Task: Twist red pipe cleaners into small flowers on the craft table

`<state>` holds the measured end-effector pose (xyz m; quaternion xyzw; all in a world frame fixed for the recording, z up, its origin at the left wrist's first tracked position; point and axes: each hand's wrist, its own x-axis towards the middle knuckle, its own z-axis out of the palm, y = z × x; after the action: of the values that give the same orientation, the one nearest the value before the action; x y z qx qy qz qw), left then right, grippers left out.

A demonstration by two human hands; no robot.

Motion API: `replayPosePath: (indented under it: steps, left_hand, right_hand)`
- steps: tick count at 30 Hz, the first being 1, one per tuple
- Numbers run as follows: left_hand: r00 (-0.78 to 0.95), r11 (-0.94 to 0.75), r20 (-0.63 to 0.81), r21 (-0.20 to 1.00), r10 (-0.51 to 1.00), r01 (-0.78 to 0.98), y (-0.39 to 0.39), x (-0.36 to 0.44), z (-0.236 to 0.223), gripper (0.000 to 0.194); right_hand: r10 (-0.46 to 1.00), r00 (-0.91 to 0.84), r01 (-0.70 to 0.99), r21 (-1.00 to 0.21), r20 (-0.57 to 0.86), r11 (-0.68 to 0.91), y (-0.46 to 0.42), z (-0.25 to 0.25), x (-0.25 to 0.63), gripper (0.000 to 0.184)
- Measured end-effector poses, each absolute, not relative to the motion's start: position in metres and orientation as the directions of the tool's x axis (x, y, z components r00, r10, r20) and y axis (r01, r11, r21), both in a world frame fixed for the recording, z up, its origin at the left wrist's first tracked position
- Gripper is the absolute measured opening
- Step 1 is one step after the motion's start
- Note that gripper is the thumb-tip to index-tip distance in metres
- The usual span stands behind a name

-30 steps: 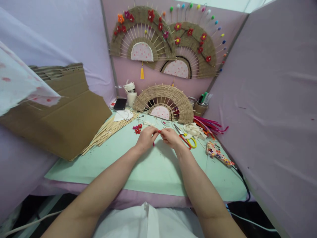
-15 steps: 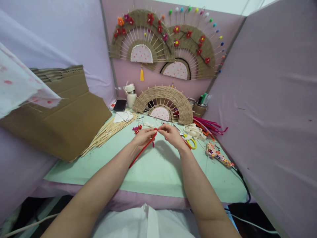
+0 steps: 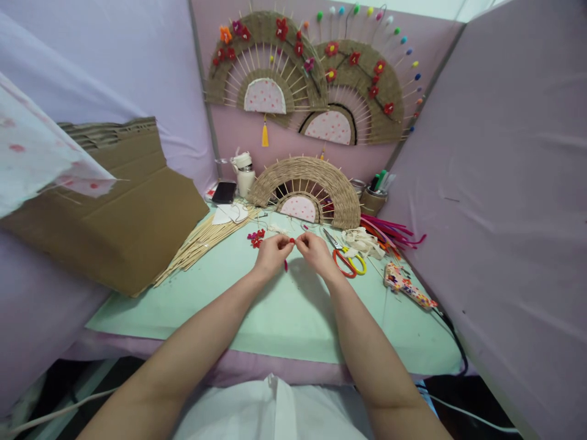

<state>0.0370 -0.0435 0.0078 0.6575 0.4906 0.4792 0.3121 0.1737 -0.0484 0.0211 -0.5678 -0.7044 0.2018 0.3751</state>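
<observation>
Between my fingertips, above the middle of the mint tablecloth (image 3: 298, 330), is a red pipe cleaner (image 3: 292, 241), of which only a small red bend shows. My left hand (image 3: 271, 253) pinches it from the left. My right hand (image 3: 313, 250) is closed at its other side, thumb and forefinger together. A short magenta piece (image 3: 286, 266) shows just below my left fingers. Left of my hands lie small red and magenta pipe-cleaner flowers (image 3: 257, 238). Scissors (image 3: 351, 263) with red and yellow handles rest right of my right hand.
A woven half-round fan (image 3: 307, 174) stands behind my hands; two flowered fans (image 3: 266, 36) hang on the back wall. Thin sticks (image 3: 197, 247) and cardboard (image 3: 105, 226) are left. A patterned glue gun (image 3: 408, 287), pale fabric scraps (image 3: 364, 242) and pink pipe cleaners (image 3: 394, 230) lie right.
Half a second ago, a long red pipe-cleaner tail hung down across my left wrist; now it is out of sight. My left hand has turned, its fingers curled over the red bend.
</observation>
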Motion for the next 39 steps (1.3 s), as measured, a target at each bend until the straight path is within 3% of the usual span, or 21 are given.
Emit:
replayPosePath:
  steps: [3, 5, 10, 14, 21, 26, 28, 31, 34, 39]
  left_hand:
    - [0.058, -0.408, 0.454, 0.729, 0.889, 0.549, -0.048, 0.042, 0.006, 0.01]
    - [0.044, -0.39, 0.447, 0.724, 0.893, 0.568, -0.047, 0.043, 0.005, 0.01]
    - [-0.051, -0.156, 0.172, 0.96, 0.984, 0.233, -0.037, 0.04, 0.001, 0.013]
    - [-0.046, -0.062, 0.063, 0.997, 0.997, 0.034, -0.032, 0.037, 0.0, 0.02]
    - [-0.019, -0.1, 0.1, 0.995, 0.995, 0.02, -0.04, 0.041, 0.006, 0.02]
    - [0.065, -0.018, 0.014, 0.998, 0.998, 0.055, -0.04, 0.037, 0.006, 0.02]
    - [0.074, -0.059, 0.051, 0.992, 0.996, 0.115, -0.039, 0.036, 0.004, 0.017]
    - [0.073, -0.254, 0.244, 0.908, 0.967, 0.332, -0.041, 0.036, 0.001, 0.009]
    - [0.055, -0.332, 0.342, 0.838, 0.938, 0.433, -0.044, 0.038, 0.004, 0.011]
    - [-0.03, -0.157, 0.162, 0.98, 0.986, 0.124, -0.04, 0.035, 0.012, 0.014]
  right_hand:
    - [0.949, 0.03, 0.74, -0.646, 0.314, 0.19, -0.05, 0.016, 0.163, 0.013]
    - [0.948, 0.073, 0.751, -0.643, 0.309, 0.152, -0.049, 0.014, 0.16, 0.014]
    - [0.984, 0.036, 0.529, -0.839, 0.174, 0.129, -0.041, 0.014, 0.175, 0.025]
    - [0.983, 0.022, 0.476, -0.867, 0.18, 0.148, -0.037, 0.014, 0.185, 0.028]
    - [0.96, -0.026, 0.52, -0.817, 0.277, 0.25, -0.042, 0.019, 0.176, 0.025]
    - [0.946, -0.032, 0.617, -0.738, 0.323, 0.273, -0.047, 0.022, 0.174, 0.018]
    - [0.951, -0.029, 0.653, -0.715, 0.308, 0.252, -0.048, 0.021, 0.172, 0.014]
    - [0.96, -0.003, 0.702, -0.683, 0.279, 0.201, -0.049, 0.018, 0.17, 0.009]
    - [0.965, 0.022, 0.67, -0.72, 0.262, 0.18, -0.047, 0.018, 0.172, 0.011]
    - [0.974, -0.019, 0.458, -0.864, 0.227, 0.21, -0.045, 0.02, 0.175, 0.033]
